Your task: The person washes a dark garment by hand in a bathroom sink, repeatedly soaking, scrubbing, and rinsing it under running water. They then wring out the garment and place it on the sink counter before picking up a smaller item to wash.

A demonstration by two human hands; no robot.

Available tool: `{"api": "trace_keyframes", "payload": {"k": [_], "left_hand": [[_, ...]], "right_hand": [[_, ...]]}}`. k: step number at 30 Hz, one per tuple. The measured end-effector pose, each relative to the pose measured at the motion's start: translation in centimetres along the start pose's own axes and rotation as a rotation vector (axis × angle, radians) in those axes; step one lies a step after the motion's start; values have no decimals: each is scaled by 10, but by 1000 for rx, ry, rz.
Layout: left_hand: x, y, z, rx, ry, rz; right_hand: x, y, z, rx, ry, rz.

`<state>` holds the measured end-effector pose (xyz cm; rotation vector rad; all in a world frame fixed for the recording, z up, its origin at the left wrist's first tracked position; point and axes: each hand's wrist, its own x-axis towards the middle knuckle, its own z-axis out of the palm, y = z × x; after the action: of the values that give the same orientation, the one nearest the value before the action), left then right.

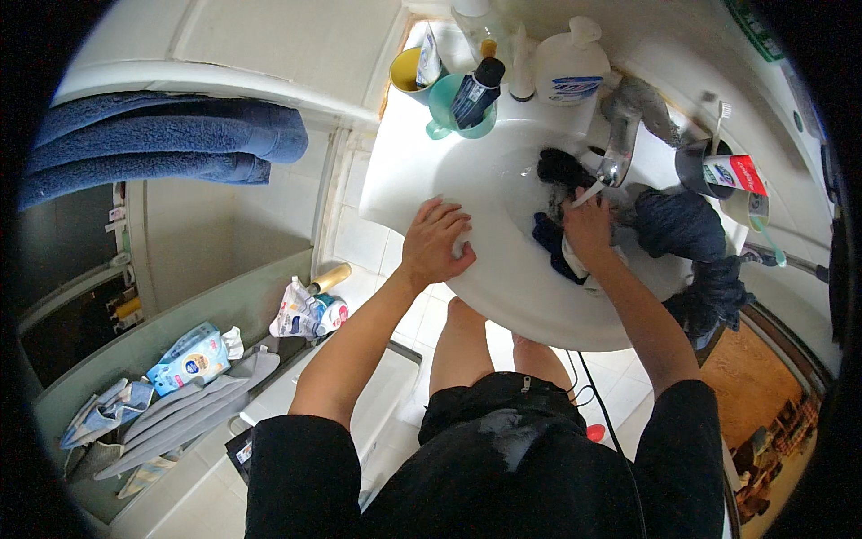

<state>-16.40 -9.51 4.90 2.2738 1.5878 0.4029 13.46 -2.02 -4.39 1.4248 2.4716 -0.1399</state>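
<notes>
My left hand (438, 241) rests on the left rim of a white washbasin (488, 269), fingers apart and holding nothing. Inside the basin, my right hand (588, 229) is among wet cloths, under the stream from a metal faucet (616, 158). A black cloth (562, 168) lies just beyond its fingertips, and a dark blue cloth (555, 246) lies at its left. Part of a whitish cloth (574, 259) shows beneath the palm. Whether the fingers grip any cloth is hard to tell. A bunched dark wet cloth (680, 226) sits on the basin's right side and hangs over the edge.
Behind the basin stand a green cup (438, 101) holding a dark tube, a yellow cup (404, 69) and a white jug-shaped bottle (572, 64). Toothbrush cups (697, 165) are at right. Blue towels (175, 138) hang at left, above a ledge with a wipes pack (192, 360).
</notes>
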Motion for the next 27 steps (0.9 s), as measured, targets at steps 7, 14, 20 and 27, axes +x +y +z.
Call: {"api": "trace_keyframes", "payload": {"k": [7, 14, 20, 27], "left_hand": [[1, 0, 0, 0, 35, 17], [-2, -1, 1, 7, -68, -42], [0, 2, 4, 11, -18, -18], [1, -1, 3, -1, 3, 42]], "right_hand": [[-7, 5, -5, 62, -37, -7], [0, 10, 5, 26, 6, -31], [9, 18, 8, 43, -198, -39], [5, 21, 0, 204, -194, -51]]}}
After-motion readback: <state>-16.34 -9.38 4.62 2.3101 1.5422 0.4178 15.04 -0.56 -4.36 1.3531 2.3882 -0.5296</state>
